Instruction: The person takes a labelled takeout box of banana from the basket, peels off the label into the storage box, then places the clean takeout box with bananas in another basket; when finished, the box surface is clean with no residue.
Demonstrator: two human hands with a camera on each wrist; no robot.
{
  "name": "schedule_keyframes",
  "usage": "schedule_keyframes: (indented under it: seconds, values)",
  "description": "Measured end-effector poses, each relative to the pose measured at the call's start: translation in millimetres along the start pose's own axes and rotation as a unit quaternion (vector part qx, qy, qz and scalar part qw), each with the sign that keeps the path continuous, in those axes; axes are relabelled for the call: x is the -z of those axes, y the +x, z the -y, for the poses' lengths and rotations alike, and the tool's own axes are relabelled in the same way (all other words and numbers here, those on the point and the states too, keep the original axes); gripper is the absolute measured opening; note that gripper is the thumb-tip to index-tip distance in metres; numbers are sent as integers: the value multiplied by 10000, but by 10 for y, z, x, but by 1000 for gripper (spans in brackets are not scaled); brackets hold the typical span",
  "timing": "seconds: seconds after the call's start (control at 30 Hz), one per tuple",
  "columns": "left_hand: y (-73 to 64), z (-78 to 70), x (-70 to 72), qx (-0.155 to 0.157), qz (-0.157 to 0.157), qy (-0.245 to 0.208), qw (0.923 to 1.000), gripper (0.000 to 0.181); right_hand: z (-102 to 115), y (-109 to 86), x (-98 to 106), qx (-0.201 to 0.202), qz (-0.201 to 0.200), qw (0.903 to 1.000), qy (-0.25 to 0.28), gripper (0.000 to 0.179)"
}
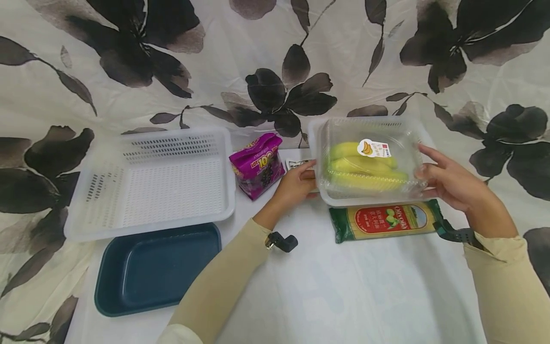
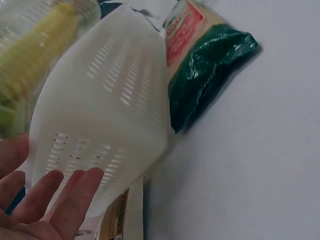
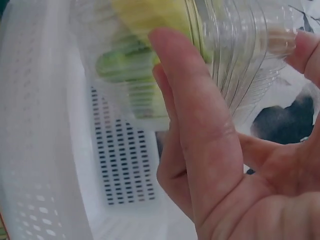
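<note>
Purple bag (image 1: 259,167) sits between the spread left hand (image 1: 295,185) and leftmost basket (image 1: 172,191), right hand (image 1: 453,179) pinching clear box (image 1: 404,145).

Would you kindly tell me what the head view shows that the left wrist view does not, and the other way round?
Only the head view shows the purple bag, the empty white basket and the banana sticker.

Only the left wrist view shows the other basket closely from outside, with its slotted outer walls in plain sight.

Both share that basket, the left hand, the clear container with bananas, and the green-ended packet.
</note>
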State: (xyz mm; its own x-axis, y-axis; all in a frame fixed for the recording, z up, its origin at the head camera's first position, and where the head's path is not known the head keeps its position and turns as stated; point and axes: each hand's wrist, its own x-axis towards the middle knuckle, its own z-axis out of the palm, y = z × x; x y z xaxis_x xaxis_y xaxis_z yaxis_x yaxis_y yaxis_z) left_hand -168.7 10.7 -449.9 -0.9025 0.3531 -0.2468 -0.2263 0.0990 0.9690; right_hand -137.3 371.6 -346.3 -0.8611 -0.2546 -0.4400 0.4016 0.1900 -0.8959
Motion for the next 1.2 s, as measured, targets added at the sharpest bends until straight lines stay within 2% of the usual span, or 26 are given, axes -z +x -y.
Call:
schedule_keyframes:
  seconds: [0.13, 0.37, 0.6, 0.77, 0.97, 1.1, 1.17, 1.2]
  values:
    - [25, -39, 54, 30, 230, 351, 9991, 67, -51, -22, 0, 188, 428, 9987, 227, 83]
    - [85, -145, 125, -13, 484, 1075, 9930, 73, -141, -39, 4, 218, 849, 9961, 44, 93]
    - [139, -239, 180, 92, 793, 1343, 9877, 79, -191, -75, -10, 143, 837, 9942, -657, 102]
    - [182, -286, 214, 98, 977, 1635, 9816, 76, -229, -109, -31, 217, 814, 9937, -735, 100]
    - [213, -331, 243, 61, 1002, 2206, 9702, 63, -293, -152, -95, 366, 1036, 9916, -685, 102]
    - [232, -358, 275, 34, 999, 2469, 9639, 51, -316, -181, -152, 441, 1276, 9899, -436, 102]
    - [241, -369, 302, -134, 971, 2862, 9531, 44, -320, -205, -191, 519, 1428, 9879, -318, 103]
    - [246, -375, 317, -248, 965, 3109, 9452, 45, -321, -220, -216, 555, 1481, 9869, -311, 104]
